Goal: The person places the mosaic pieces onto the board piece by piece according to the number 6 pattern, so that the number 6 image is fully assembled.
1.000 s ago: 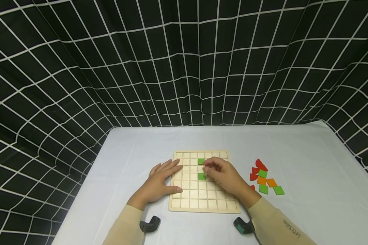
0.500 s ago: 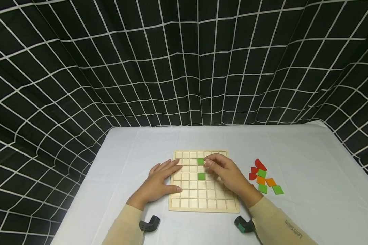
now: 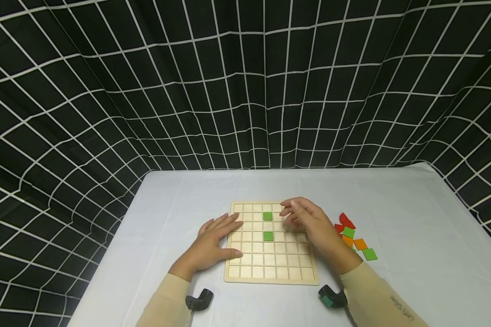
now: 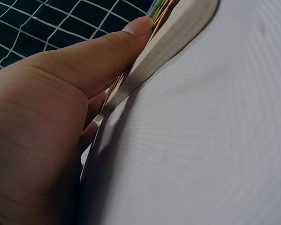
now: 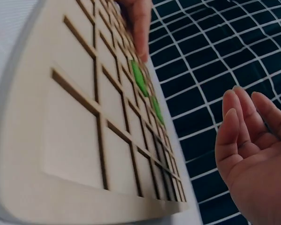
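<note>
A light wooden board (image 3: 270,272) divided into square cells lies on the table. Two green square tiles sit in one of its columns, a far tile (image 3: 268,216) and a nearer tile (image 3: 268,236), with one bare cell between them. My left hand (image 3: 210,243) rests on the board's left edge with fingers spread; the left wrist view shows its thumb (image 4: 107,54) lying over the rim. Above the board's right side hovers my right hand (image 3: 313,225). In the right wrist view that hand (image 5: 257,159) has loosely bent fingers and nothing between them.
Right of the board lies a loose cluster of flat pieces: a red rounded piece (image 3: 345,221), an orange square (image 3: 360,244), a green piece (image 3: 370,254) and others, partly behind the right hand. A black curtain (image 3: 245,91) with white grid lines surrounds the white-covered table (image 3: 180,190).
My right hand has drawn away from the green tiles, moving right and slightly up, and its fingers have loosened. The left hand has stayed in place on the board.
</note>
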Motion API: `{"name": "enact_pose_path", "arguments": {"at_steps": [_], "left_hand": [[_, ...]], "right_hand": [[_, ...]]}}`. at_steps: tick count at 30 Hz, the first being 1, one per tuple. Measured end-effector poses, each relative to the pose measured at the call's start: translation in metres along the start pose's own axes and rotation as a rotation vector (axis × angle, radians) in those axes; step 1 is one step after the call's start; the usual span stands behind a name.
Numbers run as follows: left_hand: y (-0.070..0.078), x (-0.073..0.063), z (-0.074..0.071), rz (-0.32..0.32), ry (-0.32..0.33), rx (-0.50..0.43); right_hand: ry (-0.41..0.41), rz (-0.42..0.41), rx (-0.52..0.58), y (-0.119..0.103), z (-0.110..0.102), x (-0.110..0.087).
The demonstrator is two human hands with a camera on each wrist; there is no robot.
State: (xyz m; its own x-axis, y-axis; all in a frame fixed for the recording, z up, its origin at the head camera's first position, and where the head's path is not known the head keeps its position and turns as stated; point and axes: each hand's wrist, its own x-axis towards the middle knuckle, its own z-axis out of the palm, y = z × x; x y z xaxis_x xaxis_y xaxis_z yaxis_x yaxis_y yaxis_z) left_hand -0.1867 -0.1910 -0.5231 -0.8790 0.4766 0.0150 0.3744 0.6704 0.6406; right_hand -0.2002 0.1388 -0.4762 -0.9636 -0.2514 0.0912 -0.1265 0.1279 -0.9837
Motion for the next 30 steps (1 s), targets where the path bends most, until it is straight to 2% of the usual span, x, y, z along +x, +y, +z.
{"name": "enact_pose_path", "arguments": {"at_steps": [11,20,30], "left_hand": [[0.001,0.0,0.0,-0.005,0.004,0.003],[0.0,0.0,0.001,-0.007,0.001,-0.009],[-0.003,0.001,0.003,-0.002,0.014,0.001]], "right_hand": [[0.016,-0.105,0.009,-0.014,-0.029,0.0],[0.077,-0.114,-0.014,-0.024,-0.048,-0.003],[0.133,-0.128,0.028,-0.029,-0.07,-0.005]]}}
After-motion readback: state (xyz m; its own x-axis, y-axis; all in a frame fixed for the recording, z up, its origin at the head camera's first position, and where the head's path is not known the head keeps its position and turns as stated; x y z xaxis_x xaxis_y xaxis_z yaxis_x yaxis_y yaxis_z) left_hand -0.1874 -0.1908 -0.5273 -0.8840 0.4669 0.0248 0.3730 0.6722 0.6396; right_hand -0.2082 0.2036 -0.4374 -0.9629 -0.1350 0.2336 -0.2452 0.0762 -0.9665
